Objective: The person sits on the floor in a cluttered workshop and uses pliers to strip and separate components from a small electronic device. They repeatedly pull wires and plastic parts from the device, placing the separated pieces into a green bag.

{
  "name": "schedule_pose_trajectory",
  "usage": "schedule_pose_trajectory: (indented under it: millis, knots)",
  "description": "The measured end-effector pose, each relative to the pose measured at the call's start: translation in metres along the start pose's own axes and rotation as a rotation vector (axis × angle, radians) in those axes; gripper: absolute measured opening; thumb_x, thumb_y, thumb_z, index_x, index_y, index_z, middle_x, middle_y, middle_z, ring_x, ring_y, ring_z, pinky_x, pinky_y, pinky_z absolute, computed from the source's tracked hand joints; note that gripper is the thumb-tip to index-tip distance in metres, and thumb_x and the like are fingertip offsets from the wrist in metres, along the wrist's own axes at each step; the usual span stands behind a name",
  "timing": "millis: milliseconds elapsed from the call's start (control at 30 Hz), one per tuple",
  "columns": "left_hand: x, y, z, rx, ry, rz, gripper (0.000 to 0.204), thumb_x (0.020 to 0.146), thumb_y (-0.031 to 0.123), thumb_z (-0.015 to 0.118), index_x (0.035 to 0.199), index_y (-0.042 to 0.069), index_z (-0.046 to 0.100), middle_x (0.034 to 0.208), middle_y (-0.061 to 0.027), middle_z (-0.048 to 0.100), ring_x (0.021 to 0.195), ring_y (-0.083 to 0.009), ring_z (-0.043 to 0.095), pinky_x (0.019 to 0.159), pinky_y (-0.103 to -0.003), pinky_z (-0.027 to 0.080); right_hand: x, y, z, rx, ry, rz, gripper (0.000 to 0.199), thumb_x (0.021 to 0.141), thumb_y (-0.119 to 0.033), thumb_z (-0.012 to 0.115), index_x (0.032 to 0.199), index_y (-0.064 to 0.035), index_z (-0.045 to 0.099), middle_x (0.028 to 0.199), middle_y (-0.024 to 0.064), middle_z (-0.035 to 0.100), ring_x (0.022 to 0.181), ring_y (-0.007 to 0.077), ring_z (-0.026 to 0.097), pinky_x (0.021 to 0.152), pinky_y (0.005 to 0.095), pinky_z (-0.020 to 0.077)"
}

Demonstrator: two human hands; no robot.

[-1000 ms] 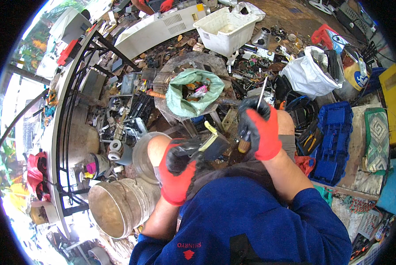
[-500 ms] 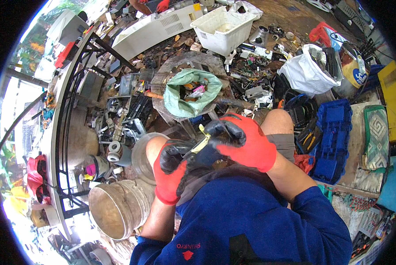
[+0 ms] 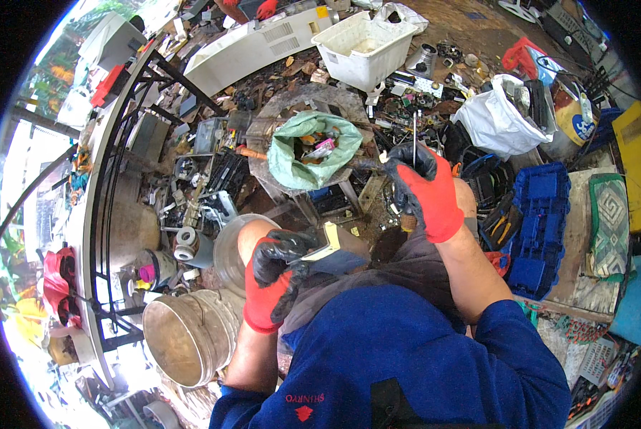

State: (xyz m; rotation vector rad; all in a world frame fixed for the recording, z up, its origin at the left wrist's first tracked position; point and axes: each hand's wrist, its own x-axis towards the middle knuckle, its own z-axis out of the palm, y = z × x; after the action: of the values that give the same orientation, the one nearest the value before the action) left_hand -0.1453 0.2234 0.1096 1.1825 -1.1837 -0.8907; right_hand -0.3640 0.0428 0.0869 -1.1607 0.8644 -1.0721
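My left hand, in a red glove with black palm and fingers, is closed around one end of a bent cream plastic piece above my lap. Apart from it, to the right and farther out, my right hand wears a matching glove. Its fingers are wrapped round a tool whose thin metal shaft points up, like a screwdriver; the handle is hidden in the glove. A small cream fragment shows at that hand's fingertips. Ahead of both hands, a green sack of mixed small scraps stands open.
The sack rests on a worn wooden stand. Buckets sit at my left, beside a black-framed table. A white tub, white sack and blue tool case lie around. Another person's red-gloved hand shows far off.
My right hand has moved away from the plastic piece, outward and right, its metal shaft now upright. My left hand still holds the piece, which now shows more fully.
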Motion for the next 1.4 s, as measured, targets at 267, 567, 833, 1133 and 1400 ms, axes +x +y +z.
schedule_pose_trajectory:
  millis: [267,567,833,1133,1400]
  knots:
    - [0.0,-0.011,0.0,-0.46,0.115,-0.162,0.02,0.086,-0.004,0.057,0.104,0.005,0.055,0.113,-0.0099,0.058,0.088,-0.0131,0.055,0.065,-0.022,0.042,0.006,0.0,-0.002,-0.521,-0.258,0.038,0.048,0.081,-0.001,0.067,0.127,-0.0017,0.053,0.108,0.004,0.065,0.094,0.0099,0.057,0.084,0.0266,0.0468]
    - [0.007,-0.012,0.001,-0.65,0.106,-0.262,0.023,0.091,0.001,0.053,0.113,0.004,0.054,0.112,-0.0106,0.059,0.096,-0.0184,0.059,0.078,-0.029,0.049,-0.021,-0.011,0.017,0.031,-0.717,0.339,0.032,0.087,-0.012,0.065,0.118,-0.0075,0.062,0.094,-0.0013,0.067,0.078,0.0043,0.057,0.067,0.023,0.0481]
    - [0.007,-0.014,0.002,-0.633,0.126,-0.298,0.034,0.088,-0.005,0.055,0.121,0.003,0.053,0.115,-0.009,0.06,0.103,-0.0186,0.059,0.085,-0.031,0.049,-0.032,0.012,0.027,0.343,-0.641,0.416,0.027,0.087,-0.01,0.065,0.113,-0.0016,0.063,0.087,-0.0006,0.066,0.07,0.0033,0.057,0.058,0.0207,0.0446]
    - [0.009,-0.005,0.004,-0.381,0.099,-0.282,0.043,0.08,-0.009,0.064,0.12,0.003,0.055,0.111,-0.0052,0.061,0.098,-0.0138,0.058,0.08,-0.026,0.048,-0.03,0.007,0.027,0.225,-0.663,0.439,0.029,0.094,-0.016,0.058,0.12,-0.0032,0.059,0.094,0.0031,0.065,0.077,0.008,0.06,0.066,0.0235,0.0471]
    - [0.008,-0.009,0.001,-0.049,0.233,-0.213,0.034,0.079,-0.002,0.072,0.11,0.004,0.059,0.1,-0.0031,0.065,0.09,-0.0134,0.061,0.079,-0.028,0.049,-0.045,-0.001,0.03,-0.503,-0.41,-0.295,0.049,0.091,-0.015,0.055,0.136,-0.0038,0.04,0.113,0.0235,0.06,0.103,0.0397,0.06,0.089,0.0429,0.0477]
